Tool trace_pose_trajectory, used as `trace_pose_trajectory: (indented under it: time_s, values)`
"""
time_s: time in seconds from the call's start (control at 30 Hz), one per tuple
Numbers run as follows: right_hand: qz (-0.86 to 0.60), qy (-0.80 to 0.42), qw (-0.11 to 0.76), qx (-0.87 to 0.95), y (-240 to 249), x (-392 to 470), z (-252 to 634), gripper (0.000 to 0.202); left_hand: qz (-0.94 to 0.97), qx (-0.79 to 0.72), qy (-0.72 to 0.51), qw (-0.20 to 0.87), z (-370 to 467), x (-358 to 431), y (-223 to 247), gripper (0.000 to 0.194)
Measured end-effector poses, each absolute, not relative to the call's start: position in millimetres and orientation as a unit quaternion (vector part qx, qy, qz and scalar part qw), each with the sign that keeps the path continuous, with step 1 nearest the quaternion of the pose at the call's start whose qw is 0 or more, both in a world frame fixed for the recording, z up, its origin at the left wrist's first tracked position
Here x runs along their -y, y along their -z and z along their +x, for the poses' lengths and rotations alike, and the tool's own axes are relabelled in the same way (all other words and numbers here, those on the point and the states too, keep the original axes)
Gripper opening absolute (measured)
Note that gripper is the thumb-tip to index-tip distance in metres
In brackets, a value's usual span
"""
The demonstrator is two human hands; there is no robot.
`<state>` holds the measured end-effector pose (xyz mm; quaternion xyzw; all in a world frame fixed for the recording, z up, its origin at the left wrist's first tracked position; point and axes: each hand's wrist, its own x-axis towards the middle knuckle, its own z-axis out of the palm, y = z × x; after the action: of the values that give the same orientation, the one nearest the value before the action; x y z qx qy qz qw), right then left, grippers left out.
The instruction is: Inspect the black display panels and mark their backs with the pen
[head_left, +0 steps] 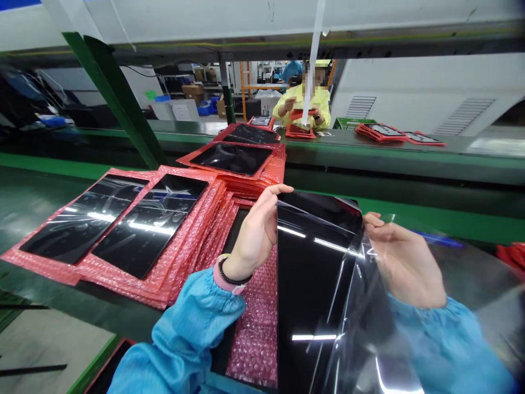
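Note:
A glossy black screen panel (311, 290) is held up in front of me, tilted, with light strips reflecting off it. My left hand (262, 224) grips its left edge near the top. A clear plastic film (369, 328) hangs loose over the panel's right side, lifted partly away from it. Pinched at the film's upper corner, my right hand (404, 257) shows partly through the film. Under the panel lies a sheet of pink bubble wrap (256, 328). The panel's lower end runs out of view.
Two black panels (151, 227) rest on stacked red bubble-wrap bags (200, 246) at left. Behind, another panel (233, 158) tops a second stack. A green post (115, 104) slants up at left. Across the bench, a person in yellow (324, 101) handles red-wrapped items; more red packs (381, 131) lie to the right.

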<state>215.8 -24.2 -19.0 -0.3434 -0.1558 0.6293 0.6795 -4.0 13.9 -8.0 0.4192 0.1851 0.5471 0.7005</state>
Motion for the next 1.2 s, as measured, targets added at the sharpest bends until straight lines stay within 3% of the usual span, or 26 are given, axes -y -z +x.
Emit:
trace_pose_trajectory:
  time_s: [0.27, 0.57, 0.77, 0.83, 0.97, 1.2]
  values:
    - [-0.402, -0.554, 0.72, 0.115, 12.1, 23.3, 206.8, 0.043, 0.425, -0.195, -0.554, 0.688, -5.4, -11.2, 9.1, 0.024]
    - [-0.428, -0.307, 0.725, 0.443, 34.2, 22.2, 197.4, 0.046, 0.438, -0.202, -0.576, 0.66, -3.8, -13.2, 9.8, 0.033]
    - [-0.487, -0.252, 0.674, 0.495, 54.7, 16.6, 193.1, 0.035, 0.457, -0.312, -0.509, 0.66, -21.3, -16.8, 31.4, 0.082]
    - [-0.524, -0.238, 0.636, 0.513, 68.3, 18.1, 202.2, 0.032, 0.455, -0.354, -0.497, 0.648, -31.9, -19.1, 44.6, 0.079]
    - [-0.595, -0.16, 0.567, 0.547, 104.9, 27.6, 232.8, 0.035, 0.449, -0.445, -0.5, 0.591, -48.8, -25.6, 82.3, 0.051]
    - [-0.599, -0.238, 0.533, 0.548, 141.9, 32.2, 249.0, 0.038, 0.433, -0.51, -0.45, 0.592, -46.7, -25.9, 140.3, 0.064]
